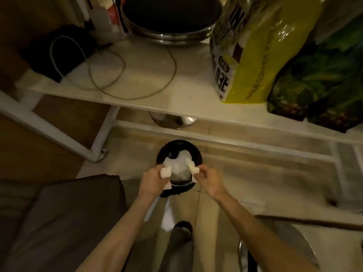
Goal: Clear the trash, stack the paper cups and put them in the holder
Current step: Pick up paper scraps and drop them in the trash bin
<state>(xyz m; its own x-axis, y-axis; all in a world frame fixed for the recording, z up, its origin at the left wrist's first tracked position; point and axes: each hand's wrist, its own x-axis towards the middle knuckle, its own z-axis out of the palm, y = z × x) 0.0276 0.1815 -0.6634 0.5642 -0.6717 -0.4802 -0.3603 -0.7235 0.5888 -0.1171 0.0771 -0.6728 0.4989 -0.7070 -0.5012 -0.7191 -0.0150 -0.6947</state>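
Over the round black bin [179,165] on open floor, the left hand [152,181] clutches crumpled tissue [166,171]; the right hand [209,178] pinches another scrap [192,166] at the rim

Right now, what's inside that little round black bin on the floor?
Crumpled white paper fills the bin. Both hands, left hand and right hand, hold paper scraps over it. Anything underneath is hidden.

Both forearms were bare, no sleeves in view, no watch/rings/bands seen on either wrist. Left hand [152,181] & right hand [210,180] ungloved. Lower down, one leg [176,250] showed in grey trousers, w/ a dark shoe [183,225] at the foot. Pic was dim & blurred, so fabric detail couldn't be made out.
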